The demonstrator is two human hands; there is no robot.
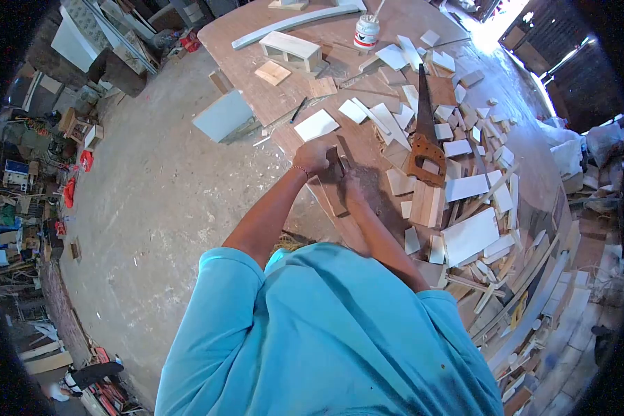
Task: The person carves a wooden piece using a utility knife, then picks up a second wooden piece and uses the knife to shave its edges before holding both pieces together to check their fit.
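Near the left edge of the wooden table [367, 156], my left hand [313, 157] is closed at the upper end of a dark brown wooden piece [334, 193]. My right hand [351, 182] is beside it on the right, its fingers bent around something small and dark that I cannot make out. A white rectangular piece [316, 125] lies just above my left hand, with a dark pen-like stick [299, 109] beyond it. To the right, a handsaw [426, 139] with a brown wooden handle rests on scattered offcuts.
White and bare wood offcuts [470, 237] cover the table's right side. A white jar [366, 32], a small wooden frame [290, 50] and a long curved strip [295, 25] stand or lie at the far end. A pale board [223, 116] juts out beside the left edge.
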